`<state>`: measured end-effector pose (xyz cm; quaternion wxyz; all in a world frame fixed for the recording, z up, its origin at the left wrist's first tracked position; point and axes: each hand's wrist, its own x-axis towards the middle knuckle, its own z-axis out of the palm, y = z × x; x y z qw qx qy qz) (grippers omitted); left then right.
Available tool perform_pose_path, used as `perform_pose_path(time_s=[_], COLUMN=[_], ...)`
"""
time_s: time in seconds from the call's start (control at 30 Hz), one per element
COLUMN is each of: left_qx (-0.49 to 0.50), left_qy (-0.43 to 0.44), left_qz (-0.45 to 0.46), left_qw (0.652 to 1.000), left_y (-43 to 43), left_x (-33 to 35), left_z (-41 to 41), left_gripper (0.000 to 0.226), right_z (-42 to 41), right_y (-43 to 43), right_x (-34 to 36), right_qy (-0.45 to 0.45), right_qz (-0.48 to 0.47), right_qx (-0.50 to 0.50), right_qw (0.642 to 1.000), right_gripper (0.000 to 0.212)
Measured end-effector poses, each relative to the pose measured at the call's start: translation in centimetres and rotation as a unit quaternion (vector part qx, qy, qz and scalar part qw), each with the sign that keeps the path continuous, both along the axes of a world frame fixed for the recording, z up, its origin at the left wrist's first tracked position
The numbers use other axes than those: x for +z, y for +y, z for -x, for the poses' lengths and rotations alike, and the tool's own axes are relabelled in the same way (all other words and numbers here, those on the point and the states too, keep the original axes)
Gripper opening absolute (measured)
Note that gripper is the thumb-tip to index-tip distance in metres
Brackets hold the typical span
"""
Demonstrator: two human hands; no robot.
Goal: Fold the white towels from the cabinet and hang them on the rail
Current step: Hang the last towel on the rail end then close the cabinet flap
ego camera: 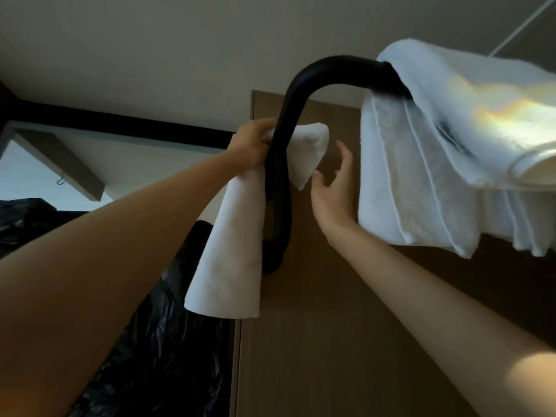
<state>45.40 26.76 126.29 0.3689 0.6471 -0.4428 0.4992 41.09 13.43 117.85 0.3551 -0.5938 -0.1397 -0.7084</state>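
Part of the job looks done: several folded white towels already hang over the black rail in the upper right of the frame. At the centre, a small white towel is being threaded round the rail's downward bend. The left hand grips it against the bar, its long end hanging lower left. The right hand is open, fingers spread, just beside the short end. I judge this towel still needs pulling through and evening out.
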Motion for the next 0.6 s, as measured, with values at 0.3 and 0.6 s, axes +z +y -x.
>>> perform_pose_path(time_s=[0.3,0.6], left_qx=[0.041,-0.169], left_qy=[-0.008,0.022], left_qz=[-0.098,-0.005], left_qw=[0.994,0.985], left_y=[0.8,1.5], left_x=[0.2,-3.5], left_z=[0.5,-2.0], left_gripper=[0.024,0.052], right_z=[-0.9,-1.1], right_y=[-0.2,0.5], right_x=[0.4,-1.5], right_qy=[0.027,-0.002], right_qz=[0.06,0.125], right_qx=[-0.063,-0.131], right_qw=[0.996,0.983], right_gripper=[0.035,0.01])
